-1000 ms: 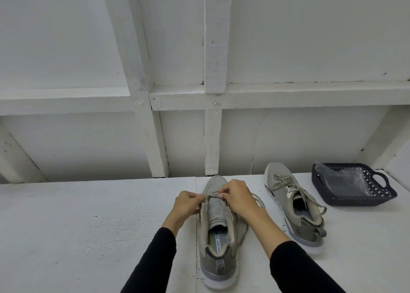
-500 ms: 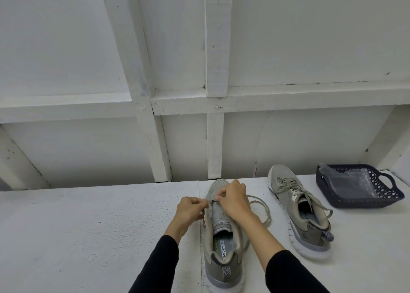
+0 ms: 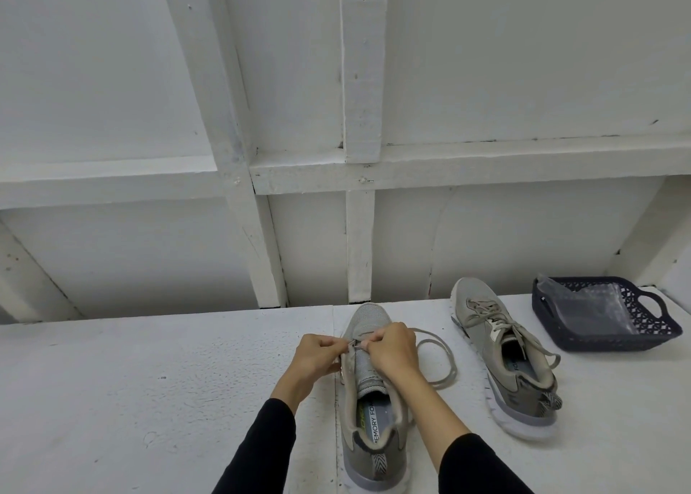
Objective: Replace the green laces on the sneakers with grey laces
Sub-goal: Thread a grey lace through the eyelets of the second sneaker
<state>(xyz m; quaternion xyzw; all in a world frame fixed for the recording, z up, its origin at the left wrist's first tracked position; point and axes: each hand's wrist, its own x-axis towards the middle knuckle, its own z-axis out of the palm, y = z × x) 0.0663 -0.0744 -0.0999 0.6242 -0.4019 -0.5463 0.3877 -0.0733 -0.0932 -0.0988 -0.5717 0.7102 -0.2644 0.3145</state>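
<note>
A grey sneaker point(image 3: 368, 430) lies in front of me, toe pointing away, its tongue bare and most eyelets without lace. My left hand point(image 3: 318, 359) pinches the shoe's left eyelet edge near the toe. My right hand point(image 3: 392, 351) pinches the lace point(image 3: 445, 359) at the same lowest eyelets; the loose lace curls in a loop on the table to the right of the shoe. A second grey sneaker point(image 3: 501, 359) stands further right, fully laced with the lace ends hanging loose.
A dark blue lattice basket point(image 3: 658, 334) with a clear plastic bag point(image 3: 594, 306) inside sits at the far right. The white table point(image 3: 149, 381) ends at a white panelled wall behind the shoes.
Both hands have stayed at the lowest eyelets while the view shifted slightly. More lace has come free and now loops wider on the table right of the shoe.
</note>
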